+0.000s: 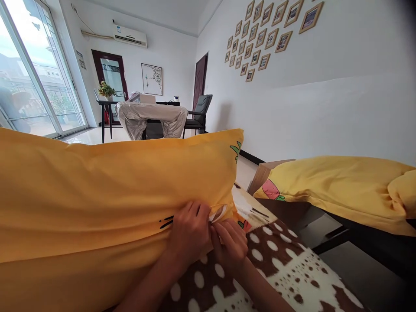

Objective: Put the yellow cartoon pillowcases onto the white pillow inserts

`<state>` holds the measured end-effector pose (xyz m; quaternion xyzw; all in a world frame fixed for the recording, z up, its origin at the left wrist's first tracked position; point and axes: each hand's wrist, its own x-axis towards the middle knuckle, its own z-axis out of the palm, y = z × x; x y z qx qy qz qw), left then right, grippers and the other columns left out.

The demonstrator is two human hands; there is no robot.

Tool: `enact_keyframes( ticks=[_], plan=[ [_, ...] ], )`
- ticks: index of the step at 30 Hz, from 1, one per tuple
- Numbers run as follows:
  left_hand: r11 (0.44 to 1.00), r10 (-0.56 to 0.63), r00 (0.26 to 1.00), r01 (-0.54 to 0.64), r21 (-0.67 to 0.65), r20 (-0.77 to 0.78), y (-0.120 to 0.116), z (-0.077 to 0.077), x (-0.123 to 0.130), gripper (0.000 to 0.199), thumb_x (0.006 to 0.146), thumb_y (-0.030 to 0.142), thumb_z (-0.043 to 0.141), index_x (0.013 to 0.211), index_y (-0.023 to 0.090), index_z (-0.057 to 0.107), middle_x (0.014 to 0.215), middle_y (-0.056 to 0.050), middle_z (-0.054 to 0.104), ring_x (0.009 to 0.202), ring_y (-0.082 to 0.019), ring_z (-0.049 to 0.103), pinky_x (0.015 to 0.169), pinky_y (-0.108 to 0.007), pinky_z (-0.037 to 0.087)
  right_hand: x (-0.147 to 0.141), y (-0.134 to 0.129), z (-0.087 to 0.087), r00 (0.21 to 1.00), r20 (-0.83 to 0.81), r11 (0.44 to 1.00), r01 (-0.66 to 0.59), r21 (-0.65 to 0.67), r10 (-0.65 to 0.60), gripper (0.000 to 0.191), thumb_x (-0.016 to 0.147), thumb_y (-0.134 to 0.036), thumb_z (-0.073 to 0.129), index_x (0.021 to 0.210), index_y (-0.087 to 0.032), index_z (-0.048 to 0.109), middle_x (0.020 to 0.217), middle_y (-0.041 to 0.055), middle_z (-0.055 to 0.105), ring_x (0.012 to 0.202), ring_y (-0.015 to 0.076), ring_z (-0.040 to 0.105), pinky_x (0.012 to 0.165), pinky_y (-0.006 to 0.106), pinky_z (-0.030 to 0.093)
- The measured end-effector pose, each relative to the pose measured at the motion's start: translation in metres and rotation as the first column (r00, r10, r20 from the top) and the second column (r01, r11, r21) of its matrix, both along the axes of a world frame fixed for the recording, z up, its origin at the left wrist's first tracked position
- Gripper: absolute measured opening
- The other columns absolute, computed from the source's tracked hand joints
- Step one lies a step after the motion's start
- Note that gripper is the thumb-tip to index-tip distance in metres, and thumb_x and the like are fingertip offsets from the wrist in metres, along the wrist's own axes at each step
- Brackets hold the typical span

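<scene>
A large yellow pillow in its pillowcase (130, 177) stands on edge in front of me and fills the left of the view. My left hand (191, 229) presses against its lower right part, fingers bent and closed on the cloth edge. Close beside it, my right hand (230, 245) pinches the same edge near the corner. Between the hands is a small gap in the cloth with something whitish and brown inside. Exactly what the fingertips grip is partly hidden. Green leaves and part of a pink carrot print show near the corner.
Under the pillow lies a brown and white spotted blanket (273, 247). A second yellow pillow (338, 186) rests to the right over a dark-topped piece of furniture (367, 260). Farther back are a covered table (152, 113) and a black office chair (199, 112).
</scene>
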<state>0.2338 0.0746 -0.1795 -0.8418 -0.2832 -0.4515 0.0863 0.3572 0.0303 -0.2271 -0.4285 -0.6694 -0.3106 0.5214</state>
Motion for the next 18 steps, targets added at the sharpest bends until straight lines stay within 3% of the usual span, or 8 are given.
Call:
enact_keyframes(
  ticks=[4,7,12,18],
  plan=[
    [1.0,0.023,1.0,-0.023,-0.011,0.008,0.006,-0.001,-0.001,0.023,0.091,0.013,0.038,0.071,0.019,0.046,0.066,-0.001,0.053,0.063,-0.017,0.049,0.058,-0.03,0.032,-0.002,0.002,-0.002,0.987,-0.142,0.997,0.071,-0.007,-0.071,0.018,0.081,-0.005,0.056,0.088,-0.02,0.064,0.095,0.0088,0.054,0.076,0.0151,0.054,0.065,0.031,0.047],
    [0.999,0.038,0.999,-0.038,-0.025,-0.008,0.009,-0.002,-0.001,0.022,0.091,0.012,0.038,0.072,0.019,0.046,0.066,-0.001,0.053,0.062,-0.017,0.049,0.058,-0.029,0.031,-0.005,0.005,-0.003,0.969,-0.244,0.997,0.007,-0.082,-0.027,0.015,0.084,-0.008,0.053,0.084,-0.018,0.063,0.11,0.0114,0.053,0.08,0.0155,0.056,0.066,0.032,0.049],
    [0.999,0.034,0.999,-0.034,-0.019,-0.009,0.015,-0.005,0.0,0.02,0.089,0.01,0.041,0.071,0.019,0.047,0.066,-0.001,0.053,0.063,-0.017,0.048,0.058,-0.029,0.031,-0.009,0.008,-0.006,0.951,-0.31,0.984,-0.047,-0.174,-0.01,0.013,0.085,-0.01,0.053,0.083,-0.017,0.063,0.104,0.0108,0.059,0.094,0.0197,0.059,0.075,0.033,0.051],
    [0.999,0.048,0.998,-0.047,0.008,-0.033,0.02,-0.01,-0.003,0.019,0.087,0.009,0.044,0.071,0.018,0.047,0.066,-0.001,0.053,0.064,-0.018,0.048,0.057,-0.03,0.03,-0.01,0.008,-0.007,0.963,-0.268,0.981,-0.07,-0.182,0.019,0.013,0.085,-0.01,0.053,0.085,-0.018,0.062,0.097,0.0087,0.062,0.089,0.0183,0.061,0.074,0.032,0.052]
  ],
)
